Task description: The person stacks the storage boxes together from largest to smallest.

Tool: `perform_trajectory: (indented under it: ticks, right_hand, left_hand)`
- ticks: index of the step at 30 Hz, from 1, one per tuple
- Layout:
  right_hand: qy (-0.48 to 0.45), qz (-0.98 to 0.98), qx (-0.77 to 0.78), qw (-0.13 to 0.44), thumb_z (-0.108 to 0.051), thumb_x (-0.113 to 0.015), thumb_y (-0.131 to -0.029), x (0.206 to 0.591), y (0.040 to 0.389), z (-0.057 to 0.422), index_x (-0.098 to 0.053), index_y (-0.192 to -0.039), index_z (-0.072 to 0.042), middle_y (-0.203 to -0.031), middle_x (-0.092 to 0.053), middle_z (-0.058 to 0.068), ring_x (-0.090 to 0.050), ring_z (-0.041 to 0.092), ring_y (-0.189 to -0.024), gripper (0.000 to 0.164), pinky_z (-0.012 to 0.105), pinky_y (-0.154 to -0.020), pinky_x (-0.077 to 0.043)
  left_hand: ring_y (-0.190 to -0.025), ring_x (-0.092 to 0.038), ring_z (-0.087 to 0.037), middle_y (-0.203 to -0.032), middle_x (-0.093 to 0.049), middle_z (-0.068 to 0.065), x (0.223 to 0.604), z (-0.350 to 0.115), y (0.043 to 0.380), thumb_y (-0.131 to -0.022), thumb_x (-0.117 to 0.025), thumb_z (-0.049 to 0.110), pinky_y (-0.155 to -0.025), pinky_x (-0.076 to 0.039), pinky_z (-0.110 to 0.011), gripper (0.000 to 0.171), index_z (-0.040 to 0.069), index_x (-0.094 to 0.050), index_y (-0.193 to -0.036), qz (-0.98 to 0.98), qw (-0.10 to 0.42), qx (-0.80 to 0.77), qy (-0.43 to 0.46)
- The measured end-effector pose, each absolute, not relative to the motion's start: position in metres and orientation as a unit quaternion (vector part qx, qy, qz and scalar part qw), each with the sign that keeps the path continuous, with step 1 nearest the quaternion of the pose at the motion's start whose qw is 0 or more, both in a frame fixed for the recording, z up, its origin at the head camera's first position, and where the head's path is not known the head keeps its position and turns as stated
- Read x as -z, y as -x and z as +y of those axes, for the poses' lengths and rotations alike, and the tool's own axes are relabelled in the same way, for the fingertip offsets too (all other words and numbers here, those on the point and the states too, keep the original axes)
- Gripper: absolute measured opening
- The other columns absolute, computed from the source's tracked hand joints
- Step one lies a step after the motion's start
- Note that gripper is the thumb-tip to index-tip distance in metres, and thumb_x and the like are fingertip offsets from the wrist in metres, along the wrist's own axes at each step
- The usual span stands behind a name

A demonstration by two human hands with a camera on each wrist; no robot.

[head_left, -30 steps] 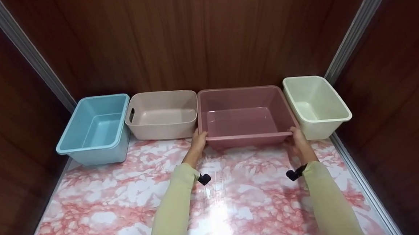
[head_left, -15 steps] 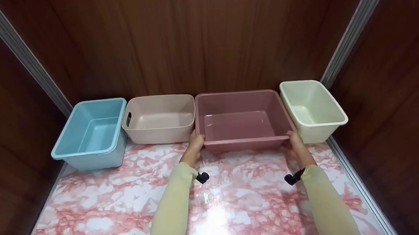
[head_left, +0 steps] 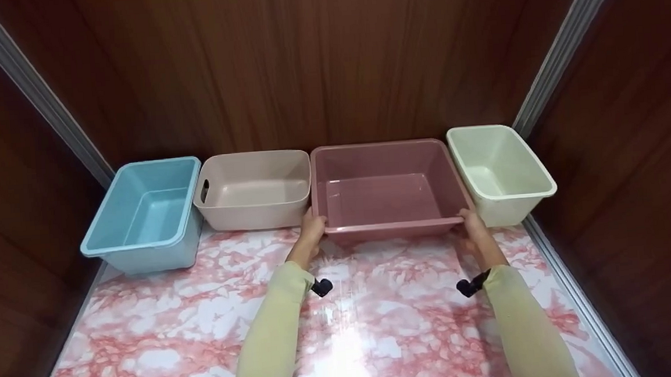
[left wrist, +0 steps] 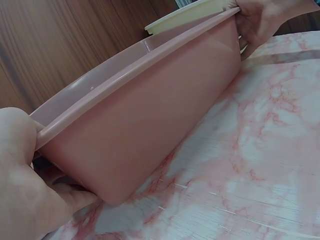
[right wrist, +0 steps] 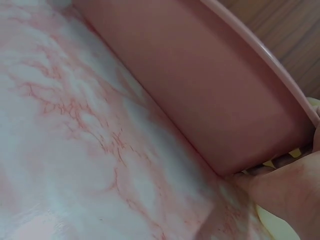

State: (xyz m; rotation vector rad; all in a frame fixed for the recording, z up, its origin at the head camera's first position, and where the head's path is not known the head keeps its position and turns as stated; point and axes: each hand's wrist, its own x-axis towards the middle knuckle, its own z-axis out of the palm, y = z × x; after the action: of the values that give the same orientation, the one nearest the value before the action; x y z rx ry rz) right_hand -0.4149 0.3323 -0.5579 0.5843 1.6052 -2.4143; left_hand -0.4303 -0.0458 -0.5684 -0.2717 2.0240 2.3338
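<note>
Pink tub (head_left: 380, 200) stands on the marbled worktop (head_left: 403, 336), between my two hands. Leftmost is a blue bin (head_left: 156, 260), then a beige basket (head_left: 258, 217) just beside the tub. My left forearm (head_left: 269, 338) reaches forward, slanting to the right, and my left hand (head_left: 311, 229) pinches the tub's near left corner, thumb over the rim, fingers lower along the side. My right forearm (head_left: 527, 322) slants to the left; my right hand (head_left: 473, 226) grips the near right corner, thumb on the rim, fingers underneath against the side. Farthest right, beside the tub, stands a cream bin (head_left: 503, 210).
</note>
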Motion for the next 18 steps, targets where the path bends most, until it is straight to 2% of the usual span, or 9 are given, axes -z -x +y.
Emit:
perform_trajectory:
  ticks: [5, 12, 14, 18]
  right_hand:
    - [-0.198, 0.535, 0.817, 0.084, -0.008, -0.035, -0.094, 0.558, 0.413, 0.333, -0.036, -0.095, -0.005, -0.086, -0.05, 0.007, -0.052, 0.019, -0.085, 0.004, 0.033, -0.085, -0.044]
    - [-0.183, 0.543, 0.817, 0.071, -0.007, -0.038, -0.092, 0.552, 0.408, 0.332, -0.036, -0.094, -0.006, -0.089, -0.049, 0.006, -0.052, 0.017, -0.083, 0.003, 0.031, -0.085, -0.043]
    - [-0.183, 0.551, 0.812, 0.069, -0.006, -0.038, -0.091, 0.551, 0.405, 0.331, -0.039, -0.09, -0.006, -0.083, -0.05, 0.004, -0.052, 0.017, -0.08, 0.001, 0.031, -0.083, -0.043]
    - [-0.184, 0.568, 0.8, 0.065, -0.006, -0.035, -0.091, 0.551, 0.401, 0.332, -0.044, -0.075, -0.007, -0.067, -0.05, 0.001, -0.051, 0.017, -0.074, 0.018, 0.032, -0.079, -0.044]
  left_hand:
    - [-0.12, -0.046, -0.04, -0.134, -0.047, -0.027, 0.564, -0.046, 0.429, -0.083, -0.042, -0.008, -0.098, -0.039, -0.047, 0.059, -0.004, -0.039, -0.142, 0.653, 0.008, -0.754, 0.075]
    - [-0.113, -0.049, -0.037, -0.131, -0.049, -0.026, 0.555, -0.048, 0.425, -0.086, -0.044, -0.004, -0.088, -0.043, -0.042, 0.056, -0.003, -0.04, -0.141, 0.68, 0.011, -0.729, 0.079]
    - [-0.114, -0.05, -0.036, -0.132, -0.049, -0.026, 0.555, -0.048, 0.422, -0.086, -0.044, -0.004, -0.09, -0.043, -0.042, 0.056, -0.003, -0.04, -0.141, 0.682, 0.01, -0.727, 0.078]
    - [-0.116, -0.05, -0.033, -0.134, -0.049, -0.026, 0.554, -0.049, 0.415, -0.086, -0.045, -0.003, -0.095, -0.041, -0.042, 0.056, -0.004, -0.04, -0.142, 0.689, 0.007, -0.721, 0.074]
